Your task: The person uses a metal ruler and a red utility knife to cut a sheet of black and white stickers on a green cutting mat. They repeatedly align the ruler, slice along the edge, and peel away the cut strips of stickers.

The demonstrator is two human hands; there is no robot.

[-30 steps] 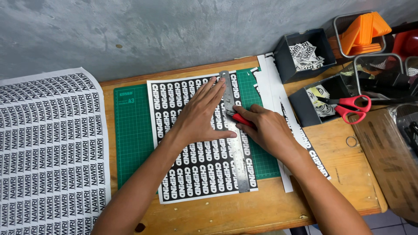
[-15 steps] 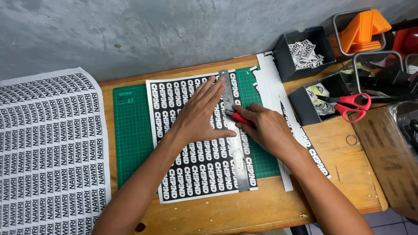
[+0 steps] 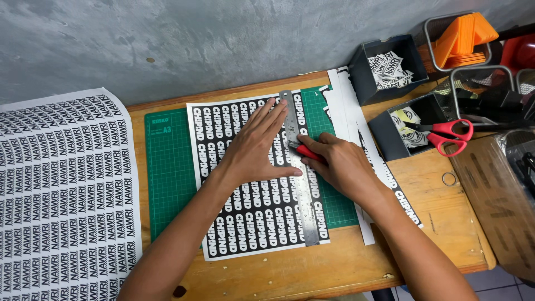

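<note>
Left hand (image 3: 253,150) lay flat, fingers spread, pinning the ruler (image 3: 300,167) on the sheet (image 3: 245,217). Right hand (image 3: 340,164) at 3 o'clock gripped a red knife (image 3: 308,153). Sheet looked thin and floppy, so probably best pressed flat.

Black-and-white lettered sheet (image 3: 245,217), green gridded mat (image 3: 170,167), red-handled knife (image 3: 309,153)

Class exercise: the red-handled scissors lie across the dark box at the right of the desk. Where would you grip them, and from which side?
Probably grip the red-handled scissors by the red loops, coming from above on the right. The loops stick out past the dark box over bare wood, while the blades point left into the box, over its contents.
</note>
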